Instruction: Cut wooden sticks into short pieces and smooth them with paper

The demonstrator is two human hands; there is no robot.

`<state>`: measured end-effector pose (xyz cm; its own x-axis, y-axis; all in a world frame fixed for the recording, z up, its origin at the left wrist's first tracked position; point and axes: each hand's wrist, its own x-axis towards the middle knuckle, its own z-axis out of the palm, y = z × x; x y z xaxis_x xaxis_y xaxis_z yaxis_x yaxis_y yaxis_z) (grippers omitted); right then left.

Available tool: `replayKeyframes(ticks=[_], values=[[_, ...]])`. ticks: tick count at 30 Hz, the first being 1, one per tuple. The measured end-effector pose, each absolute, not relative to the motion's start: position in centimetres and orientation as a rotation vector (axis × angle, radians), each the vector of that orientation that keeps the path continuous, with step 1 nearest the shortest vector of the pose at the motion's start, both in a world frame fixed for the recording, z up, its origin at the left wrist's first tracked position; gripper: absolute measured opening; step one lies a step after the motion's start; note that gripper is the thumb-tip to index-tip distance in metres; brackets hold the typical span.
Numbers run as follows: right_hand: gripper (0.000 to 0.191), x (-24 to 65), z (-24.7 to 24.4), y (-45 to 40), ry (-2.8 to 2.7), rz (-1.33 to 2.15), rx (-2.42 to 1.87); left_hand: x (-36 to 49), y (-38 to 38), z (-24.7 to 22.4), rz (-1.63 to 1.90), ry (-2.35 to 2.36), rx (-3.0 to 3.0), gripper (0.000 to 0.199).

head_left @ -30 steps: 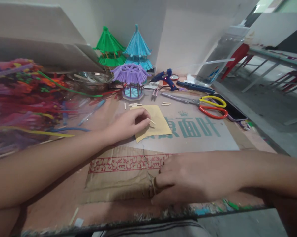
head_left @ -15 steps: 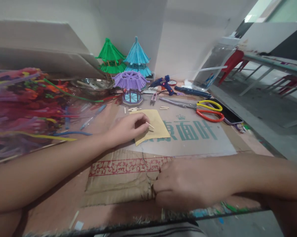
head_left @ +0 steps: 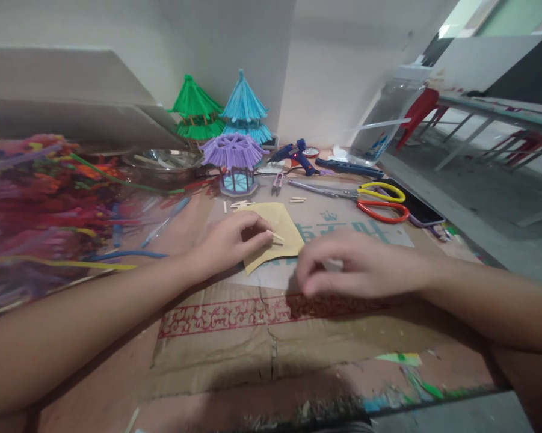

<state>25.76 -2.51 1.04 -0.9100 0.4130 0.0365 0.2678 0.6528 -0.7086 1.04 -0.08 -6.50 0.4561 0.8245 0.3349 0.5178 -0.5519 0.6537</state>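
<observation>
My left hand point(head_left: 232, 243) rests on a tan piece of paper point(head_left: 280, 213) that looks like sandpaper. Between its thumb and forefinger is a short thin wooden stick point(head_left: 278, 236), its free end pointing right over the paper. My right hand point(head_left: 343, 264) is beside the paper's right edge, above the printed sheet point(head_left: 252, 278). Its thumb and fingers are curled together at the tips, slightly blurred, and anything between them cannot be made out. Several cut sticks point(head_left: 242, 205) lie beyond the paper, with two more sticks point(head_left: 298, 199) farther right.
A purple-roofed model pavilion point(head_left: 234, 153) stands before green point(head_left: 194, 102) and blue point(head_left: 244, 102) ones. Scissors point(head_left: 379, 210), a phone point(head_left: 417, 204), a glue gun point(head_left: 298, 156) and small snips point(head_left: 277, 183) lie behind. Pipe cleaners point(head_left: 36, 204) heap up at left, beside a metal bowl point(head_left: 162, 171).
My right hand has risen from the cardboard near the table's front edge and moved forward to beside the tan paper. My left hand keeps its pinch on the stick. The view has shifted slightly.
</observation>
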Motion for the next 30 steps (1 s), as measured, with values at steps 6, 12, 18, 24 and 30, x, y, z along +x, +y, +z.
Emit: replayKeyframes(ticks=[6,12,18,24,30], values=[[0.02,24.7,-4.1,1.2,-2.325,0.772,-0.874,0.9,-0.2,-6.4,0.992,1.031,2.305,0.018],[0.011,23.7,-5.3,1.1,-2.267,0.865,-0.901,1.0,-0.3,-6.2,1.063,0.929,2.37,0.016],[0.017,23.8,-5.0,1.2,-2.225,0.948,-0.929,0.9,-0.1,-6.4,1.06,0.927,2.354,0.008],[0.021,24.0,-4.8,1.6,-2.29,0.995,-0.884,1.0,-0.1,-6.5,1.05,0.943,2.355,0.006],[0.023,23.9,-4.7,1.8,-2.342,0.965,-0.875,1.0,-0.3,-6.5,1.055,0.957,2.355,0.008]])
